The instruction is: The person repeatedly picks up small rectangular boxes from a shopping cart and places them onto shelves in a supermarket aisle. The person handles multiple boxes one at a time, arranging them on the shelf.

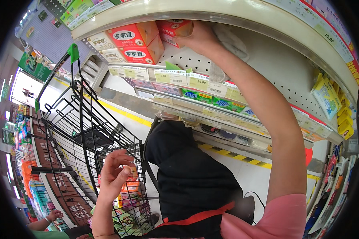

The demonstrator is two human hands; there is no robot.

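My right hand reaches deep onto a perforated white shelf and grips a red boxed soap pack by its right end. To the left of that pack stand stacked red and white soap packs. Behind and below my right forearm lies a pale cloth, part of which drapes over the shelf's front edge. My left hand is raised over the near end of a black wire shopping cart, fingers loosely curled and apart, with nothing in it. Colourful packages lie inside the cart.
A curved upper shelf edge hangs above my right hand. Green packs sit one shelf lower. Yellow wipe packs are at the right. Another person's hand shows at lower left, beside the cart. Yellow-black floor tape borders the shelving.
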